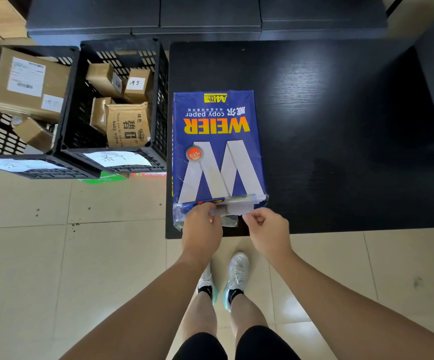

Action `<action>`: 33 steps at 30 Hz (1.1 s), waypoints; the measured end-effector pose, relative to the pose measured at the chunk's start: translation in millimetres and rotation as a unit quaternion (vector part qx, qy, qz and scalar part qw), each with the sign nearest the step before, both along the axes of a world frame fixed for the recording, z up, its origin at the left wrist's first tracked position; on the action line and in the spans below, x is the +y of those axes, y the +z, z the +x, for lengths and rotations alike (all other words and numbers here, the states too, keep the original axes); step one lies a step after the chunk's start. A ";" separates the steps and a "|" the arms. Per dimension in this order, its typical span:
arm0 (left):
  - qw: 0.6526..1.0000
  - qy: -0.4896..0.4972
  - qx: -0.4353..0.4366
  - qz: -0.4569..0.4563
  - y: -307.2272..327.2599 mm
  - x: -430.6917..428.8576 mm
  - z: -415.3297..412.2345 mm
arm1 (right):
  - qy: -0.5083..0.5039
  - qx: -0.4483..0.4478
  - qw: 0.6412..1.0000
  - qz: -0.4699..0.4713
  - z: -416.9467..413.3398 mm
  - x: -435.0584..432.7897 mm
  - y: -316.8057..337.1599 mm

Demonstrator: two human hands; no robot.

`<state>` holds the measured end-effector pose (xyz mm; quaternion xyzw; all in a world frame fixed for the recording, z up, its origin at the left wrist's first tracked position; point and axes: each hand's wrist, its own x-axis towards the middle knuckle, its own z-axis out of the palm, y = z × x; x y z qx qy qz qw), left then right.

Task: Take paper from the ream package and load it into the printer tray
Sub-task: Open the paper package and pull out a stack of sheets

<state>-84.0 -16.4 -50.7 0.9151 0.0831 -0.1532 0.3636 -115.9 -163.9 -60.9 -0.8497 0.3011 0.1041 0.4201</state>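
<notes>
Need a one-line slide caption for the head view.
Both hands, left and right, work at the opened near end of a blue copy-paper ream lying on a black table.

We see a blue ream (218,149) with orange-yellow "WEIER" lettering, white small print, a big grey "W", a round orange seal and a yellow tag. It lies on a black, wood-grained counter (340,126). The floor (54,255) is beige tile with dark specks. Two black slotted crates (156,100) hold brown boxes (28,81) with white labels. Our shoes (236,276) are white with teal soles.
</notes>
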 end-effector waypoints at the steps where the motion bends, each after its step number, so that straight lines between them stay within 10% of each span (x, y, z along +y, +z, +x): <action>1: 1.000 0.002 -0.006 0.000 1.4 -0.1 0.2 | -0.036 -0.007 0.999 -0.005 1.4 -4.1 2.8; 33: 1.000 0.010 -0.010 0.005 15.1 3.0 14.1 | -0.152 -0.054 0.987 -0.011 21.6 -7.8 19.9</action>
